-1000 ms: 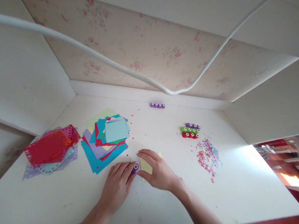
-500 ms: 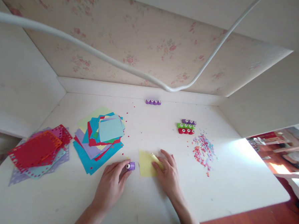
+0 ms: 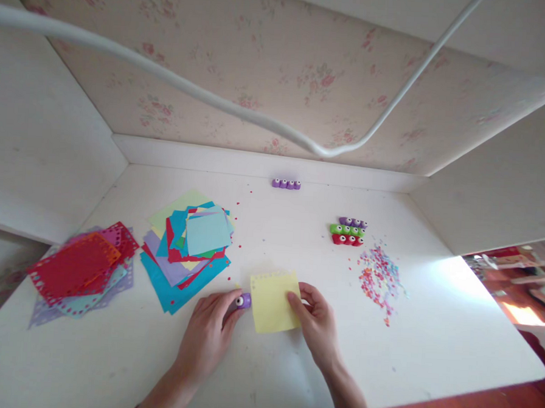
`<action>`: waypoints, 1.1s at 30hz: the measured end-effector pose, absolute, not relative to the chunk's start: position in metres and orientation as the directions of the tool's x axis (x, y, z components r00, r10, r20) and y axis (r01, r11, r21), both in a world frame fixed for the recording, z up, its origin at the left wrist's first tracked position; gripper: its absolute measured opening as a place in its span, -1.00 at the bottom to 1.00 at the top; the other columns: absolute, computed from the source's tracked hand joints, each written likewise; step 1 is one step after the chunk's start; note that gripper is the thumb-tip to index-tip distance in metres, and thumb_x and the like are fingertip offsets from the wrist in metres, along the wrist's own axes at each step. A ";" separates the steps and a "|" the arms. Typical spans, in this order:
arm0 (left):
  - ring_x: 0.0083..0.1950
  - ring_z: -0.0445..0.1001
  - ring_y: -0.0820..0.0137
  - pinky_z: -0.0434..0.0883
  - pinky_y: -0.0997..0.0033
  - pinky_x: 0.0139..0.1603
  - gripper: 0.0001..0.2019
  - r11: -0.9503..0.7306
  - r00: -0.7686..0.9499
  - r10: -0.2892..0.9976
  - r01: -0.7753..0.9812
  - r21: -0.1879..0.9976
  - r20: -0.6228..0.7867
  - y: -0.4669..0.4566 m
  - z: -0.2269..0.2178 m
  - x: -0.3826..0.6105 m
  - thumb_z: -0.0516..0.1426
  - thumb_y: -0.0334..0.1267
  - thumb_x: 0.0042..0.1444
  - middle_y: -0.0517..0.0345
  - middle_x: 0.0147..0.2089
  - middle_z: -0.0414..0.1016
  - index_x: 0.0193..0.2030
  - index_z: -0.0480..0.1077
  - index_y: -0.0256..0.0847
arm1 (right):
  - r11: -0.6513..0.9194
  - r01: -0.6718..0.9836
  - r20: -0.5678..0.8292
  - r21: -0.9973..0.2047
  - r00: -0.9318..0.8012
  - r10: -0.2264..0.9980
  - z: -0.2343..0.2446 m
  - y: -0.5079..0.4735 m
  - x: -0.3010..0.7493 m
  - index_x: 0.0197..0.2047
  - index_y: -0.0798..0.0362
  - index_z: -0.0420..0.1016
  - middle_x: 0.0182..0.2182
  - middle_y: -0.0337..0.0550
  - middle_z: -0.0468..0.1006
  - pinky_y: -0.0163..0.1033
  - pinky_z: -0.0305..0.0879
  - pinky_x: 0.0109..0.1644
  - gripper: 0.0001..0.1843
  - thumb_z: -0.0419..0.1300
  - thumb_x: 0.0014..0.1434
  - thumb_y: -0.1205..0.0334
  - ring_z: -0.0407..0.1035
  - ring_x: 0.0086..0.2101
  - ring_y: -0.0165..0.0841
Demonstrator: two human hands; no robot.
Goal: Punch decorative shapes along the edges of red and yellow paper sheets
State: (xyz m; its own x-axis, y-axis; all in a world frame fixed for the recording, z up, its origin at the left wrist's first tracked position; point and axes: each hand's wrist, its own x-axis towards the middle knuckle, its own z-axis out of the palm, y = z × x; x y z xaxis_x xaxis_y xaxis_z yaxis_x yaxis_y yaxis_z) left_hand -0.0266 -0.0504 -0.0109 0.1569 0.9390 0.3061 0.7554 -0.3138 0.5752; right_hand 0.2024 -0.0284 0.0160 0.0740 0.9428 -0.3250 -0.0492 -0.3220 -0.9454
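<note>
My left hand [image 3: 212,324] is closed around a small purple craft punch [image 3: 243,301], thumb and fingers at its sides, near the front middle of the table. Just to its right is a square sheet of yellow paper [image 3: 273,310], with a row of small punched holes along its far edge. My right hand [image 3: 317,319] pinches the sheet's right edge, thumb on top and fingers behind. The paper's left edge lies close beside the punch; whether it sits inside the slot I cannot tell.
A stack of coloured paper [image 3: 209,234] lies left, with hole-edged sheets [image 3: 74,273] farther left. Purple punches [image 3: 286,184] line the back. Purple, green and red punches [image 3: 348,230] stand in rows at right, beside a heap of paper confetti [image 3: 380,280]. A white cable [image 3: 205,91] hangs across the view.
My right hand has lifted and flattened out the yellow paper, its far edge now showing holes. My left hand keeps hold of the purple punch. The view has shifted slightly.
</note>
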 end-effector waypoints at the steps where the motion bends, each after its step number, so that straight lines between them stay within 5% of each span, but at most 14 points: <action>1: -0.05 0.55 0.23 0.48 0.16 -0.03 -0.72 -0.313 0.161 0.940 0.754 0.577 0.299 -0.051 -0.011 -0.027 0.10 -0.16 0.30 0.04 -0.05 0.58 0.11 0.34 -0.12 | -0.326 -0.046 -0.329 -0.944 0.069 0.942 0.016 -0.029 0.203 -0.10 -0.01 0.48 -0.15 -0.04 0.62 -0.14 0.49 -0.32 -0.57 0.31 0.11 -0.14 0.54 -0.37 -0.20; 28: -0.02 0.52 0.25 0.41 0.19 0.00 -0.72 -0.378 0.220 0.917 0.743 0.552 0.333 -0.049 -0.011 -0.026 0.14 -0.23 0.28 0.11 -0.04 0.59 0.12 0.34 -0.11 | -0.321 0.116 -0.320 -0.940 0.022 0.947 0.012 -0.034 0.196 -0.02 0.02 0.41 -0.18 -0.05 0.61 -0.18 0.50 -0.40 -0.58 0.22 0.21 -0.10 0.55 -0.41 -0.24; 31: 0.02 0.50 0.24 0.40 0.17 0.03 -0.71 -0.393 0.227 0.907 0.758 0.520 0.355 -0.050 -0.012 -0.026 0.15 -0.25 0.27 0.08 0.03 0.55 0.12 0.35 -0.10 | -0.215 0.282 -0.212 -0.935 0.039 0.976 0.007 -0.036 0.199 0.05 0.00 0.39 -0.14 -0.04 0.59 -0.13 0.54 -0.34 -0.61 0.19 0.25 -0.02 0.55 -0.32 -0.21; 33: 0.03 0.49 0.23 0.40 0.17 0.03 -0.68 -0.382 0.217 0.910 0.769 0.513 0.353 -0.051 -0.012 -0.026 0.16 -0.25 0.26 0.06 0.05 0.53 0.14 0.34 -0.11 | -0.028 0.489 -0.012 -0.872 0.035 0.999 0.006 -0.037 0.202 0.14 -0.03 0.37 0.00 0.01 0.53 -0.04 0.55 -0.16 -0.59 0.19 0.26 0.06 0.51 -0.13 -0.15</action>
State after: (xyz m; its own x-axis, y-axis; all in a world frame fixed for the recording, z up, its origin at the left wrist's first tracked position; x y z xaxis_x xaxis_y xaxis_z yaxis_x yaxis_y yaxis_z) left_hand -0.0261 -0.0513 -0.0115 0.2165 0.9102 0.3530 0.7690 -0.3818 0.5127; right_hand 0.2016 -0.0374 0.0058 0.0353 0.9993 -0.0120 0.4890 -0.0278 -0.8718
